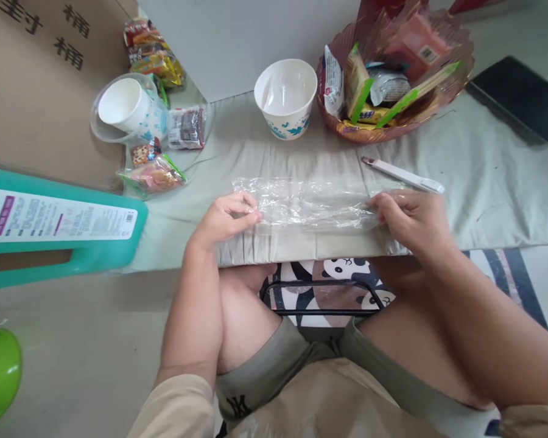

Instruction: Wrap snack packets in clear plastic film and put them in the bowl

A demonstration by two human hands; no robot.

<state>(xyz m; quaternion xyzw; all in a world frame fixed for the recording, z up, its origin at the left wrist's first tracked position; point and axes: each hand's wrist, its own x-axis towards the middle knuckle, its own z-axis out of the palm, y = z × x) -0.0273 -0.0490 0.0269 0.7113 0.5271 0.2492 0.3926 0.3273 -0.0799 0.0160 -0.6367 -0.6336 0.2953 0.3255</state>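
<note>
A clear, crinkled plastic bag (pixel 310 204) is stretched sideways just above the front of the cloth-covered table. My left hand (pixel 231 216) pinches its left end between thumb and fingers. Its right end is gripped by my right hand (pixel 406 216), fingers curled around the film. Behind my right hand lies a white utility knife (pixel 404 174). A paper cup (pixel 285 103) with blue leaf print stands beyond the bag, with what looks like clear film inside it.
A pinkish glass bowl (pixel 393 131) of packaged snacks stands back right, near a black tablet-like device (pixel 523 97). At left are stacked paper cups (pixel 123 106), snack packets (pixel 155 173), a teal box (pixel 73 222) and a cardboard box (pixel 50 115).
</note>
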